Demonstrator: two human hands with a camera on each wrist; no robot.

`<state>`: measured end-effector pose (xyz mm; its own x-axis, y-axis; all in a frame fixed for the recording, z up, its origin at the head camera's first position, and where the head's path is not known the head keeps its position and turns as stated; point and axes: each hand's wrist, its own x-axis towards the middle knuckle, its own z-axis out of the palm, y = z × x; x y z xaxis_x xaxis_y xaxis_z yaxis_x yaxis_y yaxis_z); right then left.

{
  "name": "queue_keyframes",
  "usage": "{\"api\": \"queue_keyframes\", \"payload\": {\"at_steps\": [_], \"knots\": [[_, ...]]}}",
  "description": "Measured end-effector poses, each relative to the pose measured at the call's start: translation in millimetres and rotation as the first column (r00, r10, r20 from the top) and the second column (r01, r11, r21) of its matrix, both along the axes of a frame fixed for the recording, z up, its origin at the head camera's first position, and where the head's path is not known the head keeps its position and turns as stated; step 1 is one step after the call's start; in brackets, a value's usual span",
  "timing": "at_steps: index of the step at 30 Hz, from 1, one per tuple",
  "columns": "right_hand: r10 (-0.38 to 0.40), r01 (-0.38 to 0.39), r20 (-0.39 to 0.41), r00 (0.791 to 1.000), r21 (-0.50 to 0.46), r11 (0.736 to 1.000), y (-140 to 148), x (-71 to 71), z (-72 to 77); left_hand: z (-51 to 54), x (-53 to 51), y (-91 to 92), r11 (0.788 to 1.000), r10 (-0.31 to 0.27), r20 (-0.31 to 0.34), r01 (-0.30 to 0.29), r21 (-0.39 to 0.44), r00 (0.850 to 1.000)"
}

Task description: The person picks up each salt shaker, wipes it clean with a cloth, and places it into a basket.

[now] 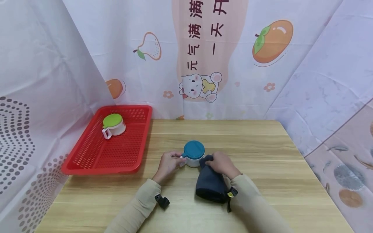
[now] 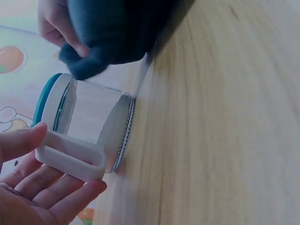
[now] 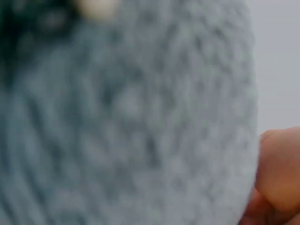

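Note:
A clear glass seasoning jar (image 1: 193, 161) with a blue lid (image 1: 194, 149) and a white handle (image 2: 70, 157) stands upright on the table. My left hand (image 1: 169, 164) holds it by the handle, thumb on one side and fingers on the other. In my right hand (image 1: 222, 164) is a dark grey-blue cloth (image 1: 211, 184), gripped near its upper end. That end lies against the jar's right side, and the rest hangs toward me. The cloth (image 3: 140, 117) fills most of the right wrist view, blurred, with part of the right hand (image 3: 281, 171) at the edge.
To the left sits a red plastic basket (image 1: 141, 139). Inside it is a similar jar (image 1: 117, 128) with a green lid and white handle. The wood-grain table (image 1: 262, 145) meets a printed curtain (image 1: 163, 71) at the back.

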<state>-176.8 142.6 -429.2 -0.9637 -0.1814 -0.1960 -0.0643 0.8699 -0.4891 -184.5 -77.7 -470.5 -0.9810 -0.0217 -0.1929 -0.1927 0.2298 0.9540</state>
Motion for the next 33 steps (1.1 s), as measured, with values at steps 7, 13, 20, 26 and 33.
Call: {"api": "queue_keyframes", "payload": {"at_steps": [7, 13, 20, 26, 33], "knots": [[-0.083, 0.151, 0.18, 0.98, -0.409, 0.9, 20, 2.2, -7.1, -1.3, 1.8, 1.3, 1.0, -0.015, -0.036, 0.016, 0.021, 0.999], [-0.114, 0.29, 0.33, 0.937, -0.552, 0.782, 19, 10.3, -20.0, -1.1, 2.8, 1.8, 1.0, -0.011, -0.03, 0.011, 0.003, 0.999], [-0.147, 0.411, 0.424, 0.894, -0.644, 0.645, 1, 11.5, -32.5, -1.4, 2.6, 0.5, 0.998, -0.048, -0.076, 0.045, -0.048, 0.996], [-0.227, 0.46, 0.415, 0.881, -0.647, 0.608, -7, 11.5, -39.5, 0.4, 2.9, 1.6, 0.996, -0.059, -0.073, 0.054, -0.065, 0.996], [-0.241, 0.438, 0.378, 0.894, -0.623, 0.648, -2, 7.7, -41.3, 2.2, 2.5, 1.6, 0.991, -0.071, -0.084, 0.061, -0.12, 0.994]]}}
